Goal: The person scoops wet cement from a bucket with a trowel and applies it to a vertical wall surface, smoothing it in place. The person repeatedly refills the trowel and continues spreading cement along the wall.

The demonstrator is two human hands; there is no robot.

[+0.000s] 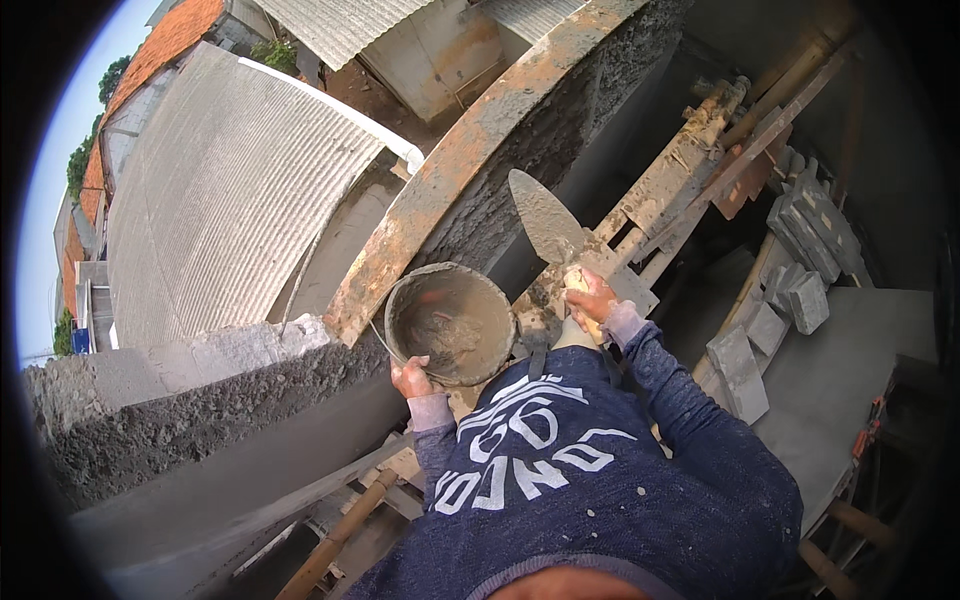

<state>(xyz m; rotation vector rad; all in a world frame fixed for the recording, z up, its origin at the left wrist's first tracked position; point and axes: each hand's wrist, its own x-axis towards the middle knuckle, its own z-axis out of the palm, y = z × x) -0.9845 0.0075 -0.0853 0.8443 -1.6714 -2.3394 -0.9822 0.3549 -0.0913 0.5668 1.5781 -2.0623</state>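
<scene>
My left hand (412, 377) grips the near rim of a round bucket (388, 318) smeared with grey mortar. Wet mortar (455, 335) lies in the bottom of the bucket, and the bucket tilts so its inside faces me. Closed around a pale handle, my right hand (594, 299) holds a trowel (545, 218). Its broad blade, coated in mortar, points up and away to the left, apart from the bucket. Beyond the bucket runs a long straightedge board (480, 150), stained with mortar, along the top of a rough wall face (540, 150).
Mortar-caked scaffold planks (680, 180) stretch away to the right. Several grey blocks (740, 370) are stacked lower right beside a grey slab (840, 350). A wall top (200, 365) runs left, with a drop to corrugated roofs (240, 190) beyond. Bamboo poles (340, 535) lie below.
</scene>
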